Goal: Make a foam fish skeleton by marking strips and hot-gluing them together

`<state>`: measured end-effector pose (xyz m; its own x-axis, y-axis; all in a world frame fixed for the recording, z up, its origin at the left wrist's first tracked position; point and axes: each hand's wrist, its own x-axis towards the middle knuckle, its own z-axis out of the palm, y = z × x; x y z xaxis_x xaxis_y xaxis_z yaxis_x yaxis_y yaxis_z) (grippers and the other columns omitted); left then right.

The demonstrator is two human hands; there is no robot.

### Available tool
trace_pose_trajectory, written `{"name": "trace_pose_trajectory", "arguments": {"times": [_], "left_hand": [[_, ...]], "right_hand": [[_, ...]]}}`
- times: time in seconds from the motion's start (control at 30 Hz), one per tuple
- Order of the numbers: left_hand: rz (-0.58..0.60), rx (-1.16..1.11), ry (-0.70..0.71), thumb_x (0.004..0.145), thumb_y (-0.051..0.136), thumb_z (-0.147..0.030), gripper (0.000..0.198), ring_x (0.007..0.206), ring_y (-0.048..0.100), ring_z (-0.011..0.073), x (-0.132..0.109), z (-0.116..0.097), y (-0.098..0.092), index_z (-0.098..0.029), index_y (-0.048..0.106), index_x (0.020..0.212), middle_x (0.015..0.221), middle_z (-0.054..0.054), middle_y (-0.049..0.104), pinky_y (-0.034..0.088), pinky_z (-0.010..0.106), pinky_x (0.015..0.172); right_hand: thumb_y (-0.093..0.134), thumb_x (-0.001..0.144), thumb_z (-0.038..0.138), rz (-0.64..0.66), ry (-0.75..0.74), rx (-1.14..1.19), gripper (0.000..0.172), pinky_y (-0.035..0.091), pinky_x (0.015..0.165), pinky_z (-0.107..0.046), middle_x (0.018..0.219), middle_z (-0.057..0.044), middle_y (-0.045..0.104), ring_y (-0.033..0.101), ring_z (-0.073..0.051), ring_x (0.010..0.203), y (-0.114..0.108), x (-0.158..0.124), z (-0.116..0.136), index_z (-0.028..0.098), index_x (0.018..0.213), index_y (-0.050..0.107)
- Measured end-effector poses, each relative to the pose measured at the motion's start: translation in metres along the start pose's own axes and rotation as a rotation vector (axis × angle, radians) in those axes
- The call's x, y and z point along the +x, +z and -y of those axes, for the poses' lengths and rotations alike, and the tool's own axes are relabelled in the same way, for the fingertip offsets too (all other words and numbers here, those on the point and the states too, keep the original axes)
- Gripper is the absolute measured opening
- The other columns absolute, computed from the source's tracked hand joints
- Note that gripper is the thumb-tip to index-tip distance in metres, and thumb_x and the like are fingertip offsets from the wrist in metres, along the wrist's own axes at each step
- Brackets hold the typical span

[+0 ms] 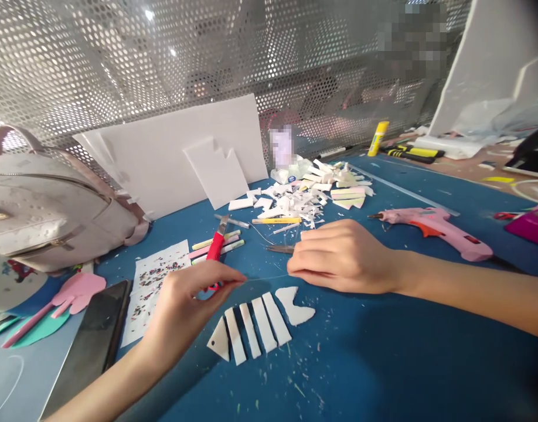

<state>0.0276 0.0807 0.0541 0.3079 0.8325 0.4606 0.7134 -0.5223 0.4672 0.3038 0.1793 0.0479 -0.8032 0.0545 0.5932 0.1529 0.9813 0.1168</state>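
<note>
My left hand (198, 287) pinches a thin clear thread (266, 277) between thumb and finger. The thread stretches across to my right hand (339, 258), whose fingers are curled closed on it. A pointed metal blade (280, 248) juts out beside the right fingers; whether that hand holds it is hidden. Below both hands lies a white fish in separate foam pieces: a head with a dark eye (220, 340), several body strips (262, 322) and a tail (298, 306). Just behind the left hand is a red cutter knife (216, 246), its blade out.
White scraps (299, 199) are heaped at the back, with a yellow pencil-like stick (278, 221) before them. A pink glue gun (445, 228) lies right. At left are a phone (91, 340), a speckled paper (159, 275) and a backpack (62, 205). White boards (176, 146) lean behind.
</note>
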Motion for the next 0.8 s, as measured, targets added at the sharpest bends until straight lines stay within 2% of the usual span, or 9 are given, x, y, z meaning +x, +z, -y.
{"name": "trace_pose_trajectory", "arguments": {"times": [0.07, 0.17, 0.3, 0.4, 0.63, 0.8], "left_hand": [[-0.006, 0.102, 0.042, 0.096, 0.063, -0.020, 0.011, 0.083, 0.071, 0.0120, -0.012, 0.005, -0.005, -0.026, 0.073, 0.096, 0.092, -0.002, 0.076, 0.056, 0.023, 0.077], [0.046, 0.204, 0.080, 0.097, 0.061, -0.019, 0.011, 0.083, 0.069, 0.0128, -0.029, 0.011, -0.009, -0.024, 0.070, 0.099, 0.093, -0.001, 0.074, 0.054, 0.025, 0.078], [0.066, 0.248, 0.081, 0.096, 0.060, -0.016, 0.012, 0.079, 0.066, 0.0118, -0.046, 0.016, -0.010, -0.023, 0.068, 0.099, 0.091, -0.001, 0.072, 0.051, 0.026, 0.077], [0.059, 0.272, 0.095, 0.097, 0.060, -0.014, 0.011, 0.079, 0.064, 0.0114, -0.055, 0.020, -0.011, -0.023, 0.066, 0.100, 0.093, -0.002, 0.072, 0.048, 0.027, 0.078], [0.053, 0.468, 0.290, 0.096, 0.059, -0.007, 0.014, 0.080, 0.062, 0.0152, -0.070, 0.027, -0.010, -0.017, 0.066, 0.103, 0.095, 0.003, 0.073, 0.041, 0.035, 0.081], [0.073, 0.457, 0.339, 0.098, 0.057, -0.010, 0.014, 0.082, 0.064, 0.0165, -0.077, 0.029, -0.017, -0.015, 0.068, 0.105, 0.097, 0.004, 0.073, 0.042, 0.036, 0.087]], "right_hand": [[0.054, 0.102, 0.020, 0.008, -0.010, 0.005, 0.014, 0.037, 0.060, -0.027, 0.080, 0.002, 0.069, 0.056, -0.012, 0.068, 0.001, -0.001, 0.001, 0.019, 0.093, 0.065], [0.054, 0.102, 0.021, 0.024, -0.038, 0.011, 0.015, 0.037, 0.059, -0.028, 0.077, 0.002, 0.067, 0.053, -0.013, 0.066, 0.004, -0.003, 0.004, 0.018, 0.093, 0.065], [0.054, 0.102, 0.019, 0.068, -0.049, 0.035, 0.014, 0.038, 0.060, -0.028, 0.075, 0.001, 0.066, 0.053, -0.014, 0.066, 0.008, -0.005, 0.010, 0.019, 0.093, 0.065], [0.056, 0.100, 0.017, 0.081, -0.059, 0.062, 0.009, 0.039, 0.061, -0.028, 0.078, 0.001, 0.067, 0.053, -0.014, 0.067, 0.009, -0.006, 0.012, 0.019, 0.096, 0.064], [0.051, 0.102, 0.014, 0.153, -0.056, 0.124, 0.009, 0.039, 0.063, -0.029, 0.078, 0.001, 0.064, 0.053, -0.014, 0.067, 0.012, -0.007, 0.011, 0.019, 0.100, 0.059], [0.041, 0.105, 0.011, 0.195, -0.122, 0.058, 0.021, 0.032, 0.059, -0.032, 0.075, 0.001, 0.062, 0.048, -0.015, 0.064, 0.016, -0.011, 0.008, 0.020, 0.095, 0.058]]}}
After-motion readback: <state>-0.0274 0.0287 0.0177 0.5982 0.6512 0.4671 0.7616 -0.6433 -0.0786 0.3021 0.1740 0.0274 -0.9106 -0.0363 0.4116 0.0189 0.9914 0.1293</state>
